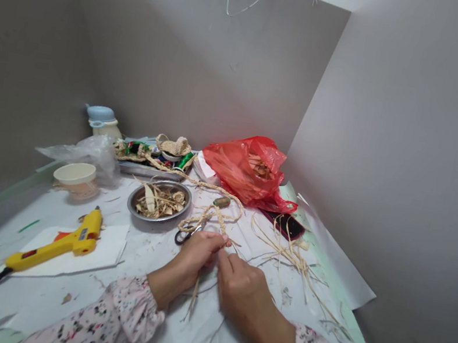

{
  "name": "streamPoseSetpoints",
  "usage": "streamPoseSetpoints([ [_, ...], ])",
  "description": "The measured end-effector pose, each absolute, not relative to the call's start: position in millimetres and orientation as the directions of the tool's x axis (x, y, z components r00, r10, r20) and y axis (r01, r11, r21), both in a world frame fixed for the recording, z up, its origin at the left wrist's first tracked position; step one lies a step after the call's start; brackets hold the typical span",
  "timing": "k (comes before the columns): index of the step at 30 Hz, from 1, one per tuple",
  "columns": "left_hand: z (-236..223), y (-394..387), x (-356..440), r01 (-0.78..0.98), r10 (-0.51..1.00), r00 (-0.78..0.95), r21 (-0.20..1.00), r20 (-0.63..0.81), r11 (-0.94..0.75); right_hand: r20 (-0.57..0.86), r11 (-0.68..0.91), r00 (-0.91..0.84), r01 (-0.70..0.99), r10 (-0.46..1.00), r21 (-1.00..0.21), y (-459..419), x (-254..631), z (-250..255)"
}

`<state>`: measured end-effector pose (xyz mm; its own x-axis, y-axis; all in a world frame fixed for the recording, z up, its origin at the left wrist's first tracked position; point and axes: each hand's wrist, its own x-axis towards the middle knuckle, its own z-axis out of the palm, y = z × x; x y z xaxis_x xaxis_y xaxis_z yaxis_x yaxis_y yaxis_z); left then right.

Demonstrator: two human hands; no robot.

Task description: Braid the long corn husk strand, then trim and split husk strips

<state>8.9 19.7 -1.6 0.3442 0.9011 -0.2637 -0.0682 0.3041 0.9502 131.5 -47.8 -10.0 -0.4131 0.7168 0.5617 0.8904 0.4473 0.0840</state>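
Left hand (196,255) clenched on a straw braid (213,216), right hand (240,289) pinching its loose strands just beside, braid looping ahead of both hands

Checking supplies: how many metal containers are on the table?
2: a bowl in the middle, and a tray behind it. Others may be hidden under the red bag.
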Motion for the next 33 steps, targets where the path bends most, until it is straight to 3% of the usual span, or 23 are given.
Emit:
streamPoseSetpoints([
  [5, 1.3, 21.2, 8.2, -0.075, 0.911, 0.312, 0.949, -0.268, 0.305, 0.521, 0.615, -0.5, 0.786, 0.692, -0.063, -51.9, 134.6, 2.9],
  [8, 4.0, 20.5, 7.5, -0.083, 0.913, 0.309, 0.949, -0.265, 0.303, 0.493, 0.801, -0.656, 0.577, 0.572, -0.162, -53.5, 142.9, 13.3],
  [10, 5.1, 19.9, 7.2, -0.076, 0.91, 0.312, 0.948, -0.272, 0.309, 0.562, 0.853, -0.645, 0.435, 0.518, -0.288, -51.4, 150.5, 19.4],
  [13, 5.4, 19.8, 7.5, -0.074, 0.91, 0.324, 0.952, -0.258, 0.297, 0.668, 0.743, -0.341, 0.422, 0.661, -0.519, -38.2, 165.8, 23.3],
  [16, 4.2, 20.9, 8.1, -0.067, 0.905, 0.344, 0.955, -0.251, 0.29, 0.599, 0.446, 0.088, 0.584, 0.796, -0.678, -13.3, 185.9, 15.6],
  [18, 2.9, 22.0, 8.1, -0.058, 0.899, 0.353, 0.953, -0.259, 0.297, 0.567, 0.303, 0.204, 0.678, 0.798, -0.67, 3.8, 199.3, 4.8],
  [21, 1.6, 23.0, 8.0, -0.046, 0.896, 0.355, 0.953, -0.265, 0.3, 0.53, 0.199, 0.21, 0.764, 0.822, -0.613, 19.8, 212.6, -11.3],
  [28, 8.0, 19.1, 9.1, -0.032, 0.893, 0.363, 0.954, -0.266, 0.297, 0.499, 0.185, 0.134, 0.823, 0.856, -0.537, 20.4, 213.5, -22.5],
  [33, 7.4, 18.2, 8.8, -0.007, 0.895, 0.371, 0.963, -0.248, 0.27, 0.523, 0.279, 0.09, 0.762, 0.848, -0.584, 15.9, 208.1, -14.5],
])
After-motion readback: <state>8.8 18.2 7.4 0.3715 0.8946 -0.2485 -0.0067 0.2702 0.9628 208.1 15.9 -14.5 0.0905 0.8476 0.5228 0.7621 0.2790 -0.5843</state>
